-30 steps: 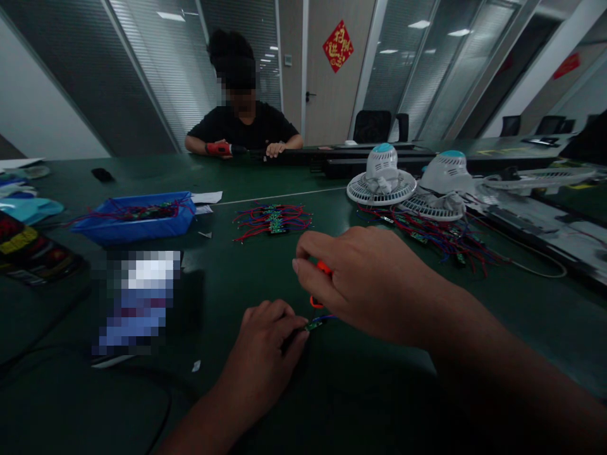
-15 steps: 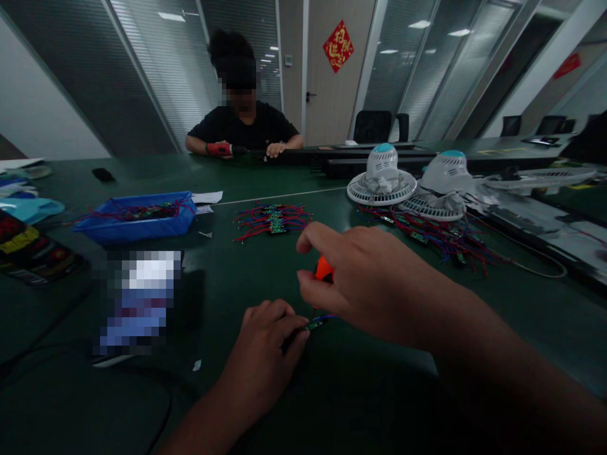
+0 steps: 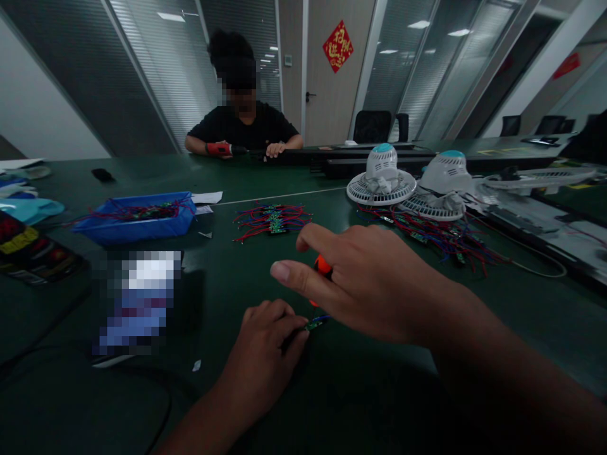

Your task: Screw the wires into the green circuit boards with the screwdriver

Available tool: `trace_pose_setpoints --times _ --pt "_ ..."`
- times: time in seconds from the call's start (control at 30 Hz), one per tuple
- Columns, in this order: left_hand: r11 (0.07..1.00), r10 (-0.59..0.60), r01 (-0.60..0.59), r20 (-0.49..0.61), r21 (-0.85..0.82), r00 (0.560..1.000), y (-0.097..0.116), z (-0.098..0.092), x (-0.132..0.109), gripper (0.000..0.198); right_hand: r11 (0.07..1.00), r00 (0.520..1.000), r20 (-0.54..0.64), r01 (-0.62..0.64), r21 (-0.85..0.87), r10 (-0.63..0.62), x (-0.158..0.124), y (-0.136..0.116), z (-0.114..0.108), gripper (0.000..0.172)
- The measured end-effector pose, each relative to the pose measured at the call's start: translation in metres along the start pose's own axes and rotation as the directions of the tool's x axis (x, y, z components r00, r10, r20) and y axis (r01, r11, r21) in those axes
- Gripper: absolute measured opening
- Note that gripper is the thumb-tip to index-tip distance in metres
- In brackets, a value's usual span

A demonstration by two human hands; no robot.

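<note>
My left hand (image 3: 263, 347) lies on the dark green table (image 3: 360, 385) with its fingers closed, pinching a small green circuit board (image 3: 313, 325) with blue and red wires. My right hand (image 3: 365, 284) hovers just above and to the right of it. An orange-handled tool (image 3: 323, 266) sits under my right palm, mostly hidden. My right thumb stretches out to the left and the index finger is raised, while the other fingers stay round the tool.
A pile of wired boards (image 3: 272, 220) lies at mid-table. A blue tray (image 3: 135, 216) of them stands at left. Two white fans (image 3: 382, 175) (image 3: 443, 185) lie at right over more red and blue wires (image 3: 439, 237). A person (image 3: 243, 120) sits across the table holding a red tool.
My right hand has loosened: the thumb swung out to the left and the index finger lifted, leaving the orange tool more exposed. My left hand and the board stayed put.
</note>
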State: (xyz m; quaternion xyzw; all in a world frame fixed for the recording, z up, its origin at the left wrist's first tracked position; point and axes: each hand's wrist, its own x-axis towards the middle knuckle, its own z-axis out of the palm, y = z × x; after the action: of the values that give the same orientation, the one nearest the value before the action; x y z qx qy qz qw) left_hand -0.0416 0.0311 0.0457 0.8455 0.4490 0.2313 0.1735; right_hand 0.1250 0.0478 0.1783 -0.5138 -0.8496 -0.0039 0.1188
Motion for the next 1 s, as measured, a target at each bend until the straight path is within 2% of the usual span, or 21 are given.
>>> trace_pose_setpoints --times 0.27,0.43,0.83,1.0 --pt "1.000 -0.012 0.012 0.010 -0.011 1.000 -0.0013 0.0006 -0.0005 0.020 0.997 0.999 -0.006 0.044 -0.059 -0.045 0.0017 0.0007 0.0014 0.023" --pt "1.000 0.003 -0.004 -0.030 -0.013 1.000 -0.0022 0.0022 -0.0008 0.019 0.999 0.999 0.000 0.049 -0.019 -0.049 -0.0008 0.0021 0.0014 0.024" --pt "1.000 -0.018 0.017 0.034 0.021 0.999 -0.0013 0.0006 -0.0005 0.020 0.999 1.000 -0.006 0.029 0.023 -0.029 -0.0023 0.0004 0.0030 0.032" --pt "1.000 -0.008 0.007 0.040 0.027 0.999 0.0001 -0.0002 -0.0001 0.019 0.999 0.999 -0.006 0.039 0.004 -0.039 -0.0025 -0.0013 0.0013 0.023"
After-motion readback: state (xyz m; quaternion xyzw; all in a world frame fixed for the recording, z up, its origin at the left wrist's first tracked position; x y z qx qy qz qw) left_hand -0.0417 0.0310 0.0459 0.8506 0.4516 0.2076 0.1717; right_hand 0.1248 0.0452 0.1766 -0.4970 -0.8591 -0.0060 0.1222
